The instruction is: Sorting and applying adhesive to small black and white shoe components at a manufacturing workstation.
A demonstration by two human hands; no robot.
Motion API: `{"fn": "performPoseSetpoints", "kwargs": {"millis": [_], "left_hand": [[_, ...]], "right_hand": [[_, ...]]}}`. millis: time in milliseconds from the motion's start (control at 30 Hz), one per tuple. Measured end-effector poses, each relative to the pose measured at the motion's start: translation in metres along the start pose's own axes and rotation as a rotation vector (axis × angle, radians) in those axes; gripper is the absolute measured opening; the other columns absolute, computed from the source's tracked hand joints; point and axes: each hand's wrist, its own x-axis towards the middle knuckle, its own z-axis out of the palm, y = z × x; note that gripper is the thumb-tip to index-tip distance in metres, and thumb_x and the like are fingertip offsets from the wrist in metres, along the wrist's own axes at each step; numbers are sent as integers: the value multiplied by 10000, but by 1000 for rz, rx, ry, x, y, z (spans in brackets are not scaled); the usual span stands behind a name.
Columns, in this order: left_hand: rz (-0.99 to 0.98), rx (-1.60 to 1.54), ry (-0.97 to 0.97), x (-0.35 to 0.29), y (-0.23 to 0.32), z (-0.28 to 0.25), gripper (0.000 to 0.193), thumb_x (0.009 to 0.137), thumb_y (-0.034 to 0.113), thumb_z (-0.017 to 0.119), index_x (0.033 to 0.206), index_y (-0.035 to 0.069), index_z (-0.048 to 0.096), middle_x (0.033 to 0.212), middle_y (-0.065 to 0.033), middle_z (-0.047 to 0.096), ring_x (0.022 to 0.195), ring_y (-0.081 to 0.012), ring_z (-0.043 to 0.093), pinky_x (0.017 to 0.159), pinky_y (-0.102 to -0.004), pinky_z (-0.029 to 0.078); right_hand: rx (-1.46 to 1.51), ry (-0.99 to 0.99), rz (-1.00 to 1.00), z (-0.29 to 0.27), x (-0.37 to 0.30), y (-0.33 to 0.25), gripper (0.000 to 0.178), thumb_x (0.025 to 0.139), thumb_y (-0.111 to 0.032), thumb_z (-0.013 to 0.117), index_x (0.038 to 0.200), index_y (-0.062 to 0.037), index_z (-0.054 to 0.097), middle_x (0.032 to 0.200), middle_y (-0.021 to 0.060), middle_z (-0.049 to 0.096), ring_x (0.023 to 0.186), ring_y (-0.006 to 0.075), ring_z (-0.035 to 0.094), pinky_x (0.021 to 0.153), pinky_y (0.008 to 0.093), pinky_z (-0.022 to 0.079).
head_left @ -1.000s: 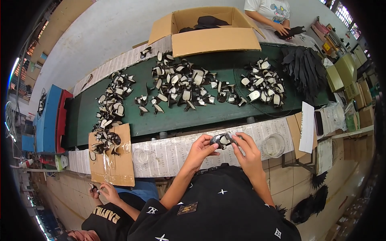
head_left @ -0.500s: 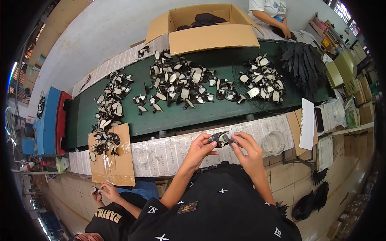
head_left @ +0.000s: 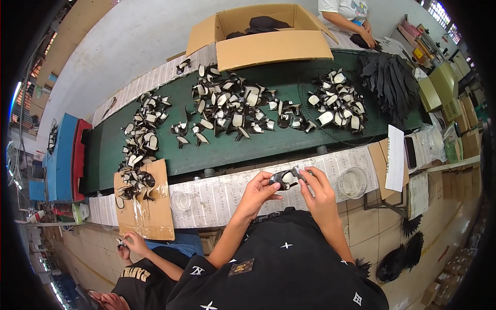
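From my remote view I see the left hand (head_left: 258,191) pinching a small glossy black piece with a cream oval face (head_left: 285,179) above the pale paper-covered bench (head_left: 214,201). The piece lies right of that hand's fingertips, its long axis roughly crosswise, toward the right hand (head_left: 320,194), which pinches a small flat grey piece (head_left: 296,173) by its right end; contact I cannot tell.

A pale wall (head_left: 139,39) stands behind a long green worktable (head_left: 105,150), with tiled floor (head_left: 368,231) and bright window (head_left: 449,30).
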Motion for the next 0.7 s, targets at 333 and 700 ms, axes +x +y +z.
{"fn": "performPoseSetpoints", "kwargs": {"millis": [333, 700], "left_hand": [[-21, -51, -20, -1, 2, -4, 180, 916, 56, 585, 1076, 35, 504, 1032, -85, 638, 932, -154, 634, 756, -335, 587], [-65, -102, -2, 1, 6, 0, 153, 929, 100, 575, 1052, 30, 516, 1024, -98, 654, 942, -177, 655, 753, -342, 591]], "right_hand": [[181, 110, 171, -11, 1, 1, 206, 845, 3, 631, 1049, 34, 638, 1065, 147, 602, 857, 236, 652, 689, 303, 566], [423, 43, 326, -11, -3, -6, 227, 861, -10, 628, 1085, 21, 643, 1081, 126, 608, 891, 180, 656, 718, 282, 580]]}}
